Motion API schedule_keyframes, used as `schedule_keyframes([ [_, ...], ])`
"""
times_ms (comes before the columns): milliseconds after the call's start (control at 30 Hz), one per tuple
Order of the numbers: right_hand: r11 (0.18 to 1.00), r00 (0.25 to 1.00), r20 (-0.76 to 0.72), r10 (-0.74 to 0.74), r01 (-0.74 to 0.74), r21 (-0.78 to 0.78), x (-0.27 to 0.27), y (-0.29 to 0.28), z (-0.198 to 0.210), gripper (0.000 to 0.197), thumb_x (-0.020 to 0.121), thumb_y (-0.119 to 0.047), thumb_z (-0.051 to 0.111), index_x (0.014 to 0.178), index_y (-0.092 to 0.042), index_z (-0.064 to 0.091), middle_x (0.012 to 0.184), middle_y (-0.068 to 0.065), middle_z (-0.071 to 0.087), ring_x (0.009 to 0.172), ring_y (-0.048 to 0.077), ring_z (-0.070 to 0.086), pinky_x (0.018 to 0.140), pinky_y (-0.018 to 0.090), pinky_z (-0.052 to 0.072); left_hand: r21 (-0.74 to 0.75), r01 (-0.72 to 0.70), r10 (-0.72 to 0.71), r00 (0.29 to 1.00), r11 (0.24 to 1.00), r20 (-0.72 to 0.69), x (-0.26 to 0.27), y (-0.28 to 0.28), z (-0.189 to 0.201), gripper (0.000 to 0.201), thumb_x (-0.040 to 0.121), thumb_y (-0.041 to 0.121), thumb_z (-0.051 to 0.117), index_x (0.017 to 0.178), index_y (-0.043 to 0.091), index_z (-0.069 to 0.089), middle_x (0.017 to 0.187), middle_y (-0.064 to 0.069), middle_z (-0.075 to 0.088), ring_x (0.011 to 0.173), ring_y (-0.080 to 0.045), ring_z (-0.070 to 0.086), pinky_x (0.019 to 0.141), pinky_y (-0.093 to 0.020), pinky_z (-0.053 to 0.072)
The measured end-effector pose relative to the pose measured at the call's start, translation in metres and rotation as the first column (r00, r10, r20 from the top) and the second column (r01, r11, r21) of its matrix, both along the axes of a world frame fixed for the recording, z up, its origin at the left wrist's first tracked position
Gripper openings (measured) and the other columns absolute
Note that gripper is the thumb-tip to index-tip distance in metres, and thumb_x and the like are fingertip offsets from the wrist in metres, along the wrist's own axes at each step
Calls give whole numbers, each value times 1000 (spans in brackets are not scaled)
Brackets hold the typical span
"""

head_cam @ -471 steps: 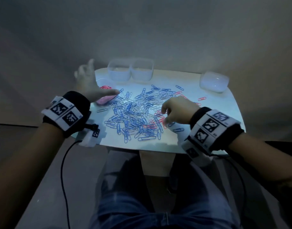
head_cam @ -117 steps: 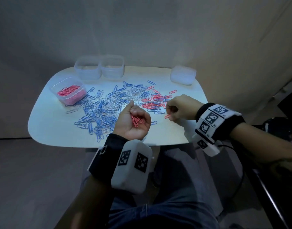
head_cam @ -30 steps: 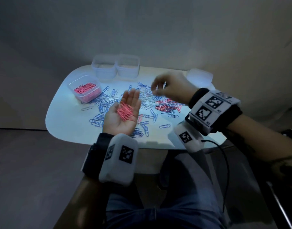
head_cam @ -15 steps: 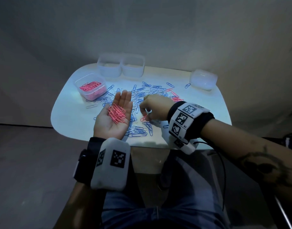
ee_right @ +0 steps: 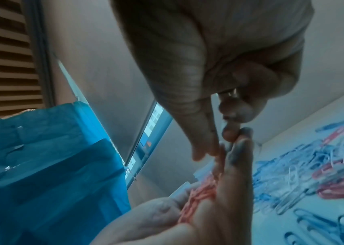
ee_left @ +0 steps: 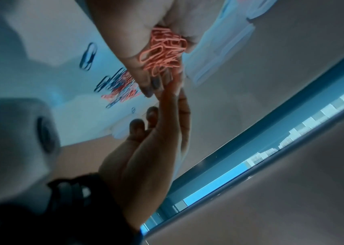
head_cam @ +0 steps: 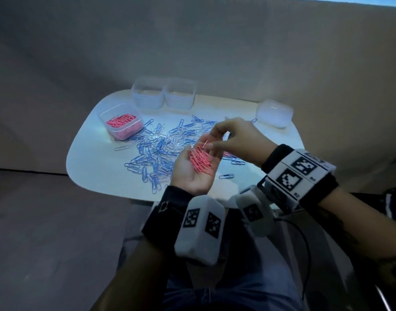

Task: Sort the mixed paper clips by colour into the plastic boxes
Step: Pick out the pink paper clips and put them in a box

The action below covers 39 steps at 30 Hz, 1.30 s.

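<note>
My left hand is held palm up over the table's front, fingers straight, carrying a heap of pink paper clips; the same heap shows in the left wrist view. My right hand hovers over the left fingertips and pinches one pink clip between thumb and forefinger. In the right wrist view that pinch touches the left fingers above the pink heap. A mixed pile of blue, white and pink clips covers the table. A clear box at the left holds pink clips.
Two clear boxes stand side by side at the table's far edge. Another clear box sits at the far right. More pink clips lie under my right hand. My legs are below the near edge.
My right hand has risen from the pile with a pink clip and moved over my left palm. The left hand stays palm up with its heap.
</note>
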State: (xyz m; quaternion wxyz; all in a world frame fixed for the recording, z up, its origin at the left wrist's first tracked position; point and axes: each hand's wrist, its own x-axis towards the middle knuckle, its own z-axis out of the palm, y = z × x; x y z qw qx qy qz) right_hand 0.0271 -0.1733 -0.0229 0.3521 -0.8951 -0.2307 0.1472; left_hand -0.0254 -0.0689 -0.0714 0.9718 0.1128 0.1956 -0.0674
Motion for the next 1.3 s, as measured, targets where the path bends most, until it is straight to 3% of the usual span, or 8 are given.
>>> schedule_keyframes([
  [133,926,942,93,-323,294,237,25,-15,6,11,80,-9,68,91,-11,70,66,-8,53,49,-7,46,53,6,34,-59,24,-22,999,998,24,-2,1,-2,55,100,27,22,85,-2,66,85,-19,70,84,-25,69,59,-40,57],
  [200,892,897,77,-435,417,177,50,-31,9,12,81,-4,64,92,-4,69,61,-7,50,54,1,45,49,6,34,-68,28,-25,999,997,44,-3,4,-2,61,100,26,22,76,-4,70,86,-19,71,76,-30,71,59,-41,57],
  [300,901,945,85,-317,328,-283,76,-34,-2,12,82,-7,64,93,-5,70,60,-1,52,66,16,52,57,17,41,-66,19,-16,998,998,54,-4,9,-2,62,100,25,23,75,-5,71,87,-19,71,74,-31,72,63,-41,57],
  [400,844,968,81,-237,246,-477,96,-21,-23,22,80,-16,70,96,-1,70,79,11,64,79,22,58,72,27,45,-51,0,2,999,999,53,-7,14,0,62,99,25,24,74,-4,72,87,-18,72,75,-29,72,64,-39,57],
  [533,818,974,111,-198,227,-529,109,-14,-46,21,85,-16,63,66,-6,62,58,0,67,76,26,65,54,15,46,-25,2,-1,999,1000,43,-13,19,-1,61,99,27,25,76,-2,73,89,-15,73,76,-27,72,66,-37,57],
  [867,810,969,248,0,146,-569,112,-6,-45,19,83,-7,56,101,-9,60,102,12,66,95,32,59,84,38,51,-54,-7,8,999,998,36,-14,22,-1,60,99,26,24,77,-3,73,89,-17,72,74,-27,72,62,-37,57],
  [1100,764,992,114,59,29,-645,110,-1,-43,22,87,-8,55,101,5,65,108,20,67,90,31,60,70,27,37,-70,-44,46,998,997,32,-13,25,0,60,99,26,25,77,-3,72,88,-17,72,78,-26,72,62,-38,57],
  [1300,792,997,70,-40,74,-606,95,-5,-39,23,92,-11,49,99,6,63,102,25,65,78,22,47,61,26,37,-49,-28,28,1000,998,-1,-6,17,-3,47,100,27,21,92,2,60,80,-15,72,109,-14,54,59,-34,57],
])
